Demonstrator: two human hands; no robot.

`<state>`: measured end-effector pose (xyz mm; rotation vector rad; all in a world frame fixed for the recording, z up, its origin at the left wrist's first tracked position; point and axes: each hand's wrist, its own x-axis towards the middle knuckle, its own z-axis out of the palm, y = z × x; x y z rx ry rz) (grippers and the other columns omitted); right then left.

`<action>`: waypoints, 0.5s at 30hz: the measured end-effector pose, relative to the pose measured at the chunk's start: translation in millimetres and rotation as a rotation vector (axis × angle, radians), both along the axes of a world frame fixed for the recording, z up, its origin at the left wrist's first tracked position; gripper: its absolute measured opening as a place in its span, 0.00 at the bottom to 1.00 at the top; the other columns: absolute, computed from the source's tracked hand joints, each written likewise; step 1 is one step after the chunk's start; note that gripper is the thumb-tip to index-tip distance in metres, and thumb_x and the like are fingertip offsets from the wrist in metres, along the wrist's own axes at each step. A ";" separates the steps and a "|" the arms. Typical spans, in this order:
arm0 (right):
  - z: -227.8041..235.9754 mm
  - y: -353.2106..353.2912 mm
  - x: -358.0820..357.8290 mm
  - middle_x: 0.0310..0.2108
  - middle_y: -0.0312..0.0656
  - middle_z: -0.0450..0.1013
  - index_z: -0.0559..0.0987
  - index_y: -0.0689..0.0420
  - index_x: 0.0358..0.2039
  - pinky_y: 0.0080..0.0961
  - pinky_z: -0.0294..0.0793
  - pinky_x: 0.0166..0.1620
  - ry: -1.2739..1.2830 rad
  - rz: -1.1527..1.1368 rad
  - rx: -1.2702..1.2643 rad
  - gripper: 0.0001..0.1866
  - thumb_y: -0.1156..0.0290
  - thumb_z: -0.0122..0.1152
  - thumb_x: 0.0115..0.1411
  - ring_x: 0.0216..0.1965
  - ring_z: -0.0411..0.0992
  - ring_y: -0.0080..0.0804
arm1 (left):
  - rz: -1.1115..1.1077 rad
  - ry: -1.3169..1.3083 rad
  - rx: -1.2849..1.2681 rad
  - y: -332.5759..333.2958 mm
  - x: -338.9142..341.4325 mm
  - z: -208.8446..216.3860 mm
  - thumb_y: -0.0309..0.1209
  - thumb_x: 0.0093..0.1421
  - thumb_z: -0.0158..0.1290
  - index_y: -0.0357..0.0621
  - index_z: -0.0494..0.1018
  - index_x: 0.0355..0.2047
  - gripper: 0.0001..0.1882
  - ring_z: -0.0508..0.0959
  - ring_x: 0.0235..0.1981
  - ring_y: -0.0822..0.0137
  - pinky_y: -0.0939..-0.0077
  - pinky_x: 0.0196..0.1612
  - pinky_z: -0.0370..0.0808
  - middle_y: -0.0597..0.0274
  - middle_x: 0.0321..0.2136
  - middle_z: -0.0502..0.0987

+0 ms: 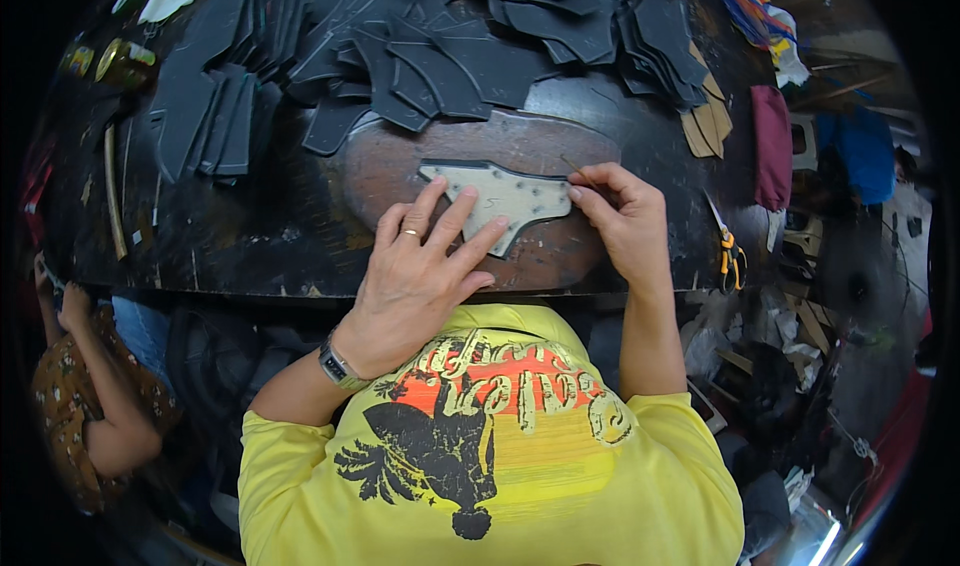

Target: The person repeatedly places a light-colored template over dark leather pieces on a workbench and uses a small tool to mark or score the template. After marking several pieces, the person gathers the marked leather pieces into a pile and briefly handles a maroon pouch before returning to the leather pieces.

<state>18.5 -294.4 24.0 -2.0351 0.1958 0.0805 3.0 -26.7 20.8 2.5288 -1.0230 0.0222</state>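
A pale, flat pattern template [520,194] with small dark dots lies over a dark piece of sheet material [457,165] whose edge shows around it. Both rest on a worn brown oval board [385,166]. My left hand [425,256] is spread, its fingertips pressing the template's left and lower parts. At the template's right end, my right hand [625,221] pinches a thin brownish stick-like tool [578,170]. Its tip is too small to make out.
Many dark cut pieces [410,56] are heaped across the back of the table. Yellow-handled scissors [732,261], tan pieces [708,116] and a maroon cloth item [770,146] lie right. A wooden stick [113,196] and jar [125,63] are left. Another person's arm [110,396] is far left.
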 end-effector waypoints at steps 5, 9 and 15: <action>-2.9 5.2 -2.3 0.32 0.37 0.83 0.84 0.65 0.39 0.18 0.76 0.40 -0.100 0.015 -0.146 0.07 0.78 0.69 0.61 0.34 0.77 0.17 | 0.009 -0.015 -0.032 -3.7 2.4 0.7 0.43 0.60 0.64 0.57 0.76 0.61 0.28 0.66 0.65 0.45 0.51 0.61 0.67 0.52 0.61 0.72; 0.1 7.1 1.9 0.30 0.36 0.82 0.84 0.65 0.37 0.18 0.75 0.37 -0.075 0.008 -0.170 0.05 0.78 0.68 0.60 0.31 0.75 0.17 | 0.031 -0.059 -0.042 -6.5 7.0 -2.0 0.38 0.60 0.65 0.56 0.79 0.58 0.25 0.68 0.62 0.47 0.53 0.58 0.70 0.54 0.58 0.74; 1.1 5.6 7.7 0.25 0.33 0.77 0.83 0.65 0.35 0.18 0.72 0.34 -0.045 0.022 -0.140 0.05 0.78 0.68 0.60 0.28 0.71 0.15 | 0.077 -0.056 -0.087 -8.1 9.9 -3.0 0.33 0.57 0.66 0.51 0.79 0.57 0.25 0.72 0.59 0.51 0.57 0.56 0.72 0.60 0.55 0.77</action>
